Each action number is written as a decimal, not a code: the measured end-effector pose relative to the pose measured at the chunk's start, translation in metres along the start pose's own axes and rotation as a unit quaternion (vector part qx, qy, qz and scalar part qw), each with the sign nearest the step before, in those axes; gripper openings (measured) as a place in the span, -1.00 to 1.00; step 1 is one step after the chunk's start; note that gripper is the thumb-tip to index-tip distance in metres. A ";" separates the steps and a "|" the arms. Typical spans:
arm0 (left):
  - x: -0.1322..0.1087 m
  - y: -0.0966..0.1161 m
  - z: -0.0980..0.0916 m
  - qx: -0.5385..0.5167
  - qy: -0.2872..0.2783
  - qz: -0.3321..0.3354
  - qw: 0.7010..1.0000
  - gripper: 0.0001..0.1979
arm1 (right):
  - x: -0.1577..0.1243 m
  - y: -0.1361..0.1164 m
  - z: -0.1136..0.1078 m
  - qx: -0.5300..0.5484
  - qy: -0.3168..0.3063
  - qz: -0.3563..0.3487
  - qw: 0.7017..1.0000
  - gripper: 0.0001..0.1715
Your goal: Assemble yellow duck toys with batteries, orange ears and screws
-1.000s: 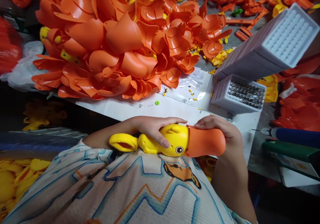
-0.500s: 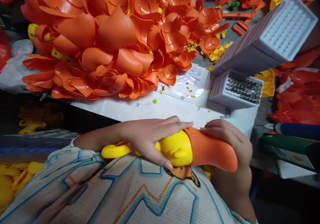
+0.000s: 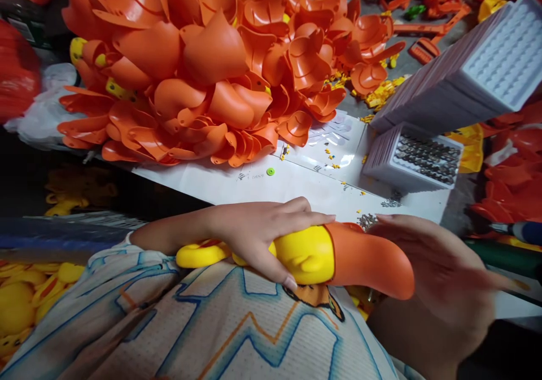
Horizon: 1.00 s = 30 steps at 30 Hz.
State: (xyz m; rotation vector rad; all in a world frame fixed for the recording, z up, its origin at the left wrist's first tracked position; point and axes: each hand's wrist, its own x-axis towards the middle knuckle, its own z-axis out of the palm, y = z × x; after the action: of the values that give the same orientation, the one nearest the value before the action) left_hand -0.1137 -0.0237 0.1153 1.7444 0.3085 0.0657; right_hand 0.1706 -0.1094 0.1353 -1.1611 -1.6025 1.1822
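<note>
My left hand (image 3: 265,236) is wrapped over a yellow plastic toy (image 3: 305,256) lying against my shirt, with its ringed end sticking out at the left. An orange scoop-shaped piece (image 3: 372,261) is fitted on the toy's right end and points right. My right hand (image 3: 449,273) is off the piece, just beyond it. Its fingers are stretched out and its thumb is apart, somewhat blurred by motion. The palm appears empty.
A big heap of orange curved shells (image 3: 203,86) covers the back left of the white table (image 3: 203,182). Stacked white trays (image 3: 457,69) stand at the right, and a lower tray of screws (image 3: 427,157) sits before them. Loose screws (image 3: 366,221) and a green ring (image 3: 270,171) lie nearer.
My right hand has let go of the orange piece and moved right, its fingers opening out. My left hand still grips the yellow toy. The view has shifted slightly.
</note>
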 end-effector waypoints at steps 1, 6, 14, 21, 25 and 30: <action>0.001 0.001 0.000 0.000 -0.002 -0.001 1.000 0.17 | -0.001 -0.002 0.002 0.041 0.002 0.012 0.999 -0.27; 0.003 0.005 0.001 0.003 0.010 -0.024 1.000 0.28 | 0.008 -0.020 0.023 0.044 0.043 0.095 0.994 -0.72; 0.001 0.003 0.001 0.002 0.016 -0.025 1.000 0.31 | 0.007 -0.024 0.042 0.083 0.148 0.130 0.977 -0.80; 0.002 0.004 0.001 0.011 0.018 0.002 1.000 0.26 | 0.017 -0.031 0.043 0.074 0.164 0.155 0.971 -0.80; 0.003 0.005 0.002 0.007 0.018 0.003 1.000 0.25 | 0.015 -0.030 0.046 0.090 0.180 0.178 0.963 -0.82; 0.003 0.000 0.007 -0.043 0.036 -0.005 0.998 0.19 | 0.007 -0.028 0.046 0.084 0.164 0.190 0.964 -0.83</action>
State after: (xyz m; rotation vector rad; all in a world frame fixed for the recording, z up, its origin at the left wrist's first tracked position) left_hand -0.1095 -0.0293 0.1139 1.6575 0.3622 0.1336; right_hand 0.1191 -0.1166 0.1524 -1.5052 -1.0386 1.2575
